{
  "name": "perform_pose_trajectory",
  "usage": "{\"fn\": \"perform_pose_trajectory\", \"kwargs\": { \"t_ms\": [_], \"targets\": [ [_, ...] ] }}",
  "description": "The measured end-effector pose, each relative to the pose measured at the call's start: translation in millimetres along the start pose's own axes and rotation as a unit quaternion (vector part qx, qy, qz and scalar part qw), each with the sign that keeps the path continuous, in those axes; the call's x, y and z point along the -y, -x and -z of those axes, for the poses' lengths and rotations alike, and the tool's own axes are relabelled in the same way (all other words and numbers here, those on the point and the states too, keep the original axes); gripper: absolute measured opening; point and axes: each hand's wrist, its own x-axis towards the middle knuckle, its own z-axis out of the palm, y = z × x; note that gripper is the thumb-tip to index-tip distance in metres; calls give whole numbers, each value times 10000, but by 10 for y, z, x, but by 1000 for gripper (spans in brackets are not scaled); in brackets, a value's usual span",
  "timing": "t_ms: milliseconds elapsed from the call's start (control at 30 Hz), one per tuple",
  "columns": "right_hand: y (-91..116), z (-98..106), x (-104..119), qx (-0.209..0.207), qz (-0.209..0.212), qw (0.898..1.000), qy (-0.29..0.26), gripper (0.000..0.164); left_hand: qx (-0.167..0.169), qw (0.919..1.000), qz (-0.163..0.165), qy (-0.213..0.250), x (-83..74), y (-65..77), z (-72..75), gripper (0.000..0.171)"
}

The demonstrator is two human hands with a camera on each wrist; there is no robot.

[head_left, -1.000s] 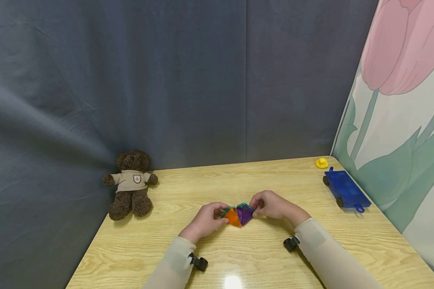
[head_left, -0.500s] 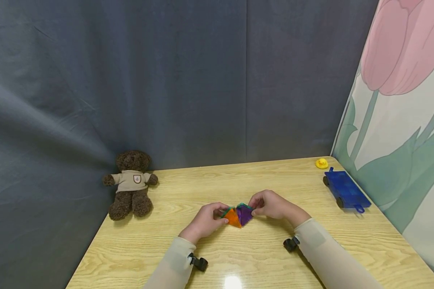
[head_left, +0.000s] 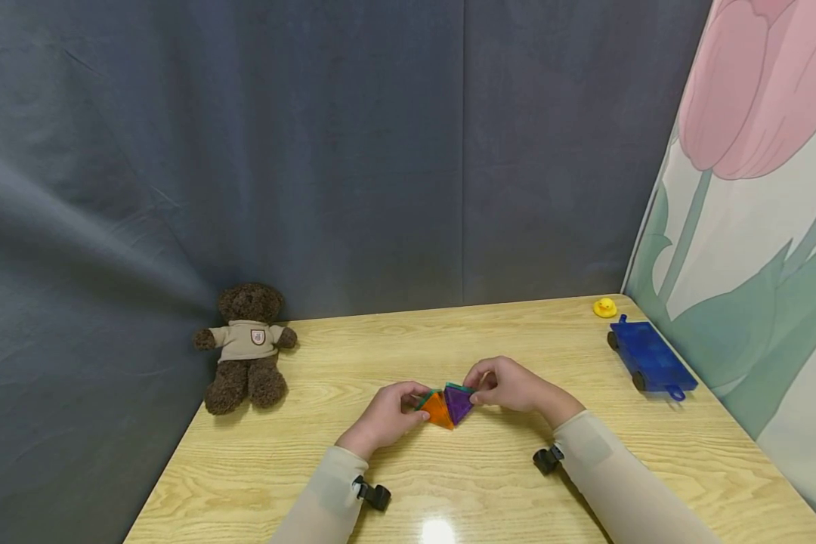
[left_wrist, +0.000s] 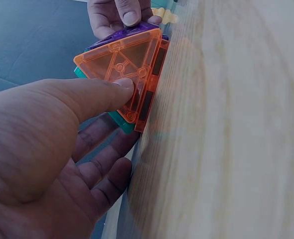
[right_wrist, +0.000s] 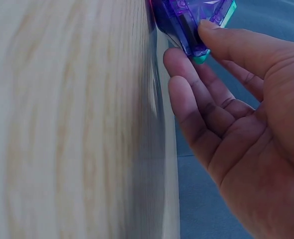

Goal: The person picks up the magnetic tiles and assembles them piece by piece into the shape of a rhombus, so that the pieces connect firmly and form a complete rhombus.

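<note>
My left hand [head_left: 386,414] pinches an orange triangular magnetic tile [left_wrist: 128,59], thumb on its face. The tile stands tilted on the table, and a green tile [left_wrist: 121,121] shows behind it. From the other side my right hand [head_left: 506,387] pinches a purple triangular tile [head_left: 459,404] that also has green [right_wrist: 202,58] along its back edge. In the head view the orange and purple tiles meet side by side at the middle of the table. How the green tiles join them is mostly hidden.
A brown teddy bear [head_left: 248,347] in a beige shirt sits at the table's left edge. At the right stand a blue wheeled toy cart [head_left: 653,357] and, behind it, a yellow rubber duck [head_left: 604,307]. A dark curtain [head_left: 353,166] backs the wooden table [head_left: 245,483].
My right hand has shifted slightly left, and the purple tile has turned a little against the orange one. My left hand stays in place.
</note>
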Motion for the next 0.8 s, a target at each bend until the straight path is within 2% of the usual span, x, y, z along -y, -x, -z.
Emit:
{"fn": "perform_pose_trajectory", "kwargs": {
  "t_ms": [600, 800],
  "targets": [
    [-33, 0, -8, -49, 188, 9997, -174, 14, -1, 9999, 8, 100, -8, -1, 5, 33],
    [-34, -7, 21, -150, 273, 9995, -42, 11, -90, 9999, 8, 103, -1, -4, 1, 31]
  ]
}}
